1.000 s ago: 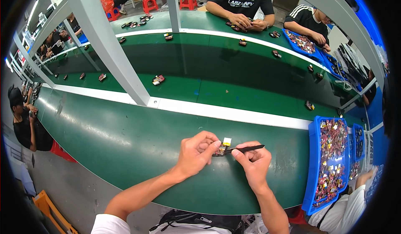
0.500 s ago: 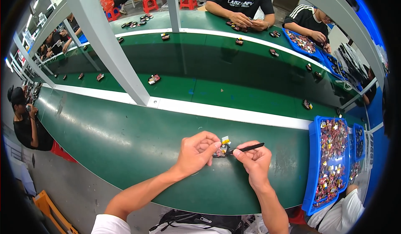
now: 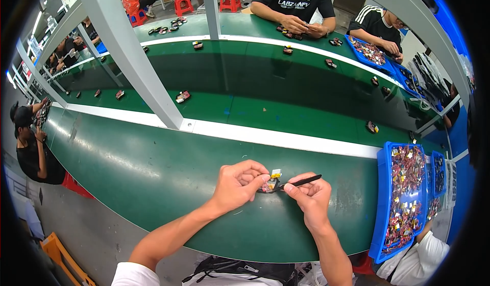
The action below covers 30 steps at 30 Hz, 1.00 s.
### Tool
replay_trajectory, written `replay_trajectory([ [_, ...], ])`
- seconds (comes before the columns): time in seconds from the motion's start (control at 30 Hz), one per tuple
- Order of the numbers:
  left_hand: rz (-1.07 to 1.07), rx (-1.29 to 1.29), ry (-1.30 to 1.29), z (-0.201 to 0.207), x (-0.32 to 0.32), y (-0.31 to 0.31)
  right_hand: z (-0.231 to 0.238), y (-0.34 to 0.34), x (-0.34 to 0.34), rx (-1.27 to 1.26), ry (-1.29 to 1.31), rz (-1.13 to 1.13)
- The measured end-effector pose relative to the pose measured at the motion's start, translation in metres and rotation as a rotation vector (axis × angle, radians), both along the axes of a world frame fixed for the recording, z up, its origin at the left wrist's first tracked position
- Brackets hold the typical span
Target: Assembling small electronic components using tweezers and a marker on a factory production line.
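Over the green table (image 3: 204, 158), my left hand (image 3: 237, 185) pinches a small dark electronic assembly (image 3: 268, 185) with reddish wiring inside. A small silver and yellow piece (image 3: 276, 173) sticks up at its far side. In my right hand (image 3: 311, 196) is a slim black tweezers-like tool (image 3: 306, 180), gripped between thumb and fingers like a pen. Its tip reaches the right side of the assembly; whether it grips any wire is too small to tell. My left fingers cover the left part of the assembly.
On my right stands a blue tray (image 3: 382, 204) heaped with small wired parts. Beyond the white rail (image 3: 286, 142), a green conveyor belt (image 3: 204, 110) carries several small assemblies. A grey metal post (image 3: 127, 51) rises at the left. Co-workers sit across the belt and along the table.
The assemblies on the belt have shifted slightly left. My hands stay nearly in place, with the piece in them tilted a little. At far left, a second person's head and arm show more.
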<state>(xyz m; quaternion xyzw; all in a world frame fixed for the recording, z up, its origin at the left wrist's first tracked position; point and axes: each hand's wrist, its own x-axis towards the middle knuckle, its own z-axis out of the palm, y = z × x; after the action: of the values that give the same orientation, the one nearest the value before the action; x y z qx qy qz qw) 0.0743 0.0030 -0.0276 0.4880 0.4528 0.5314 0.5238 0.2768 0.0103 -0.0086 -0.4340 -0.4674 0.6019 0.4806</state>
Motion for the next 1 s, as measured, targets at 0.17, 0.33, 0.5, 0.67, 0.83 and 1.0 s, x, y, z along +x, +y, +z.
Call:
replay_trajectory([
  [0.17, -0.076, -0.105, -0.112, 0.0029, -0.0040, 0.0017, -0.0015, 0.0009, 0.0017, -0.022, 0.035, 0.023],
  [0.33, -0.083, -0.088, -0.107, 0.0017, -0.0058, 0.0024, 0.0000, 0.0004, -0.0004, -0.040, 0.049, 0.020],
  [0.5, -0.045, -0.036, -0.033, 0.0027, -0.0037, 0.0005, 0.0015, 0.0009, 0.0038, -0.090, 0.047, 0.034],
  [0.67, 0.028, 0.169, 0.159, 0.0008, 0.0002, -0.0018, 0.0026, 0.0004, 0.0039, -0.089, 0.030, 0.033],
  [0.83, 0.117, 0.420, 0.384, -0.0032, -0.0002, -0.0022, 0.0022, 0.0008, 0.0038, -0.086, 0.022, 0.034],
  [1.0, 0.152, 0.582, 0.486, 0.0030, 0.0019, -0.0016, 0.0009, 0.0015, 0.0048, -0.087, 0.018, 0.040],
])
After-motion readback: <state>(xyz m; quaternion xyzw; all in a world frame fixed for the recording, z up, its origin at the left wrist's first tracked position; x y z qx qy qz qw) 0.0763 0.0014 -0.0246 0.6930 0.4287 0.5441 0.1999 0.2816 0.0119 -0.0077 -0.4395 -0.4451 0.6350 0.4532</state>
